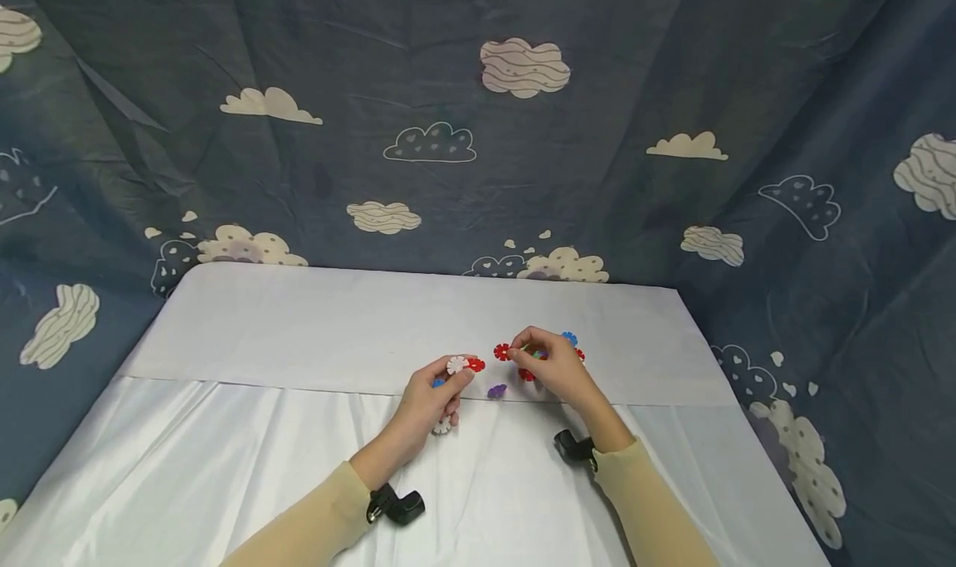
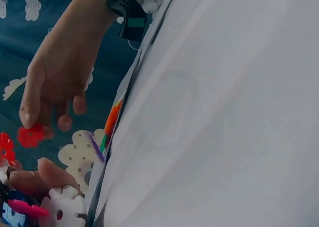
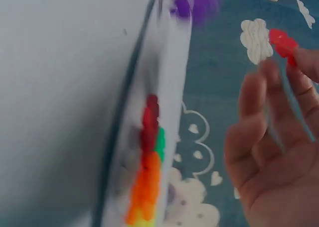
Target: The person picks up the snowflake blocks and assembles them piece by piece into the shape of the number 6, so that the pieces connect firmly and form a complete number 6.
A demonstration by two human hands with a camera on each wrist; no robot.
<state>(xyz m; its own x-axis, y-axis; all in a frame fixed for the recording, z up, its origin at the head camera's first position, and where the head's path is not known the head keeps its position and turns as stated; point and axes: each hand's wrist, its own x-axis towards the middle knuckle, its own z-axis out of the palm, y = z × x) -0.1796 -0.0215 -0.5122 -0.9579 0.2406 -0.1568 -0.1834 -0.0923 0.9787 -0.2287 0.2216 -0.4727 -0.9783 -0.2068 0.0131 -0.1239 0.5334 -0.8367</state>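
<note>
My left hand grips a cluster of notched plastic discs joined together. A white disc and a red disc stick out above the thumb. Lower in the cluster, the left wrist view shows a second white disc, a pink disc and a blue disc. Between thumb and forefinger my right hand pinches a single red disc, a short gap to the right of the cluster. The palm hides part of the cluster.
A purple disc lies on the white cloth between the hands. Loose discs lie under and beyond the right hand, among them a blue one, with orange discs in the right wrist view. A dark cloud-print curtain hangs behind.
</note>
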